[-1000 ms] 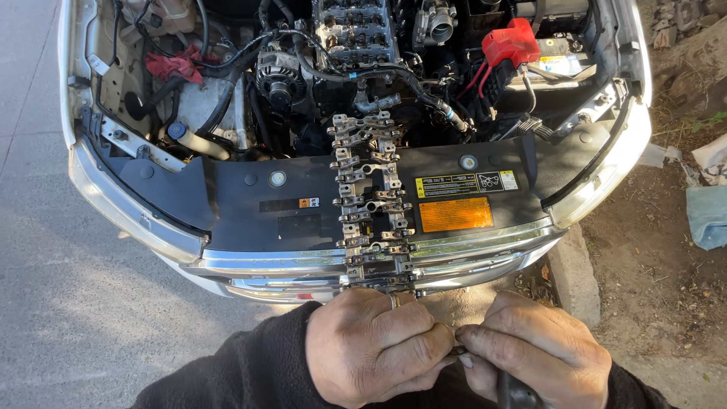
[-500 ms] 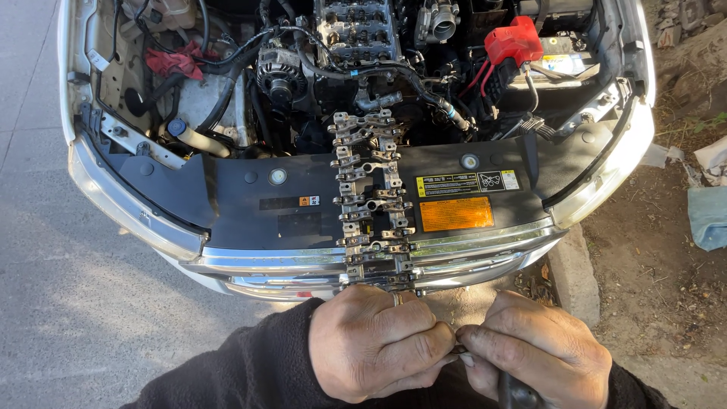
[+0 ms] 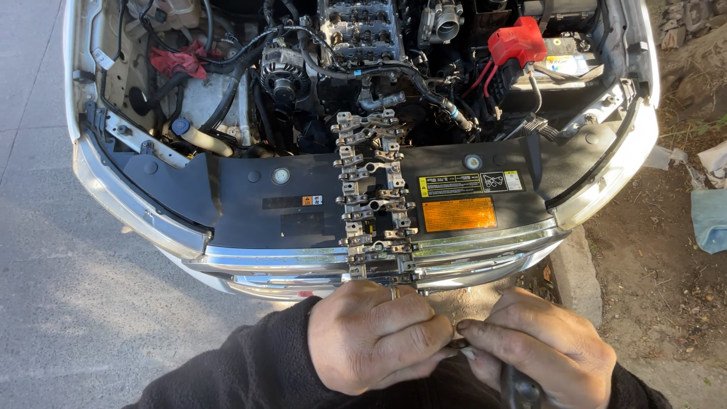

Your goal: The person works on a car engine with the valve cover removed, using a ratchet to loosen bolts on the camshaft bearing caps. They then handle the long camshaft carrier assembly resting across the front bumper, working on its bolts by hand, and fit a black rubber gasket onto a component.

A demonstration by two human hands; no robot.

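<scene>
My left hand (image 3: pixel 376 335) and my right hand (image 3: pixel 539 350) meet fingertip to fingertip low in the view, in front of a car's open engine bay. They pinch a small part (image 3: pixel 455 346) between them; it is mostly hidden, so I cannot tell what it is. A dark tool handle (image 3: pixel 518 388) shows under my right hand. Just beyond my left knuckles, a long metal rocker arm assembly (image 3: pixel 372 198) lies lengthwise across the black radiator cover (image 3: pixel 242 198) and the chrome grille (image 3: pixel 485 254).
The engine (image 3: pixel 360 30) sits exposed at the top, with a red battery terminal cover (image 3: pixel 517 42) to its right and a red rag (image 3: pixel 173 62) to its left. Concrete pavement (image 3: pixel 68 303) lies left; dirt and a bluish cloth (image 3: pixel 710 218) lie right.
Both hands stay pressed together on the small part, with only slight finger shifts. The view has drifted a little.
</scene>
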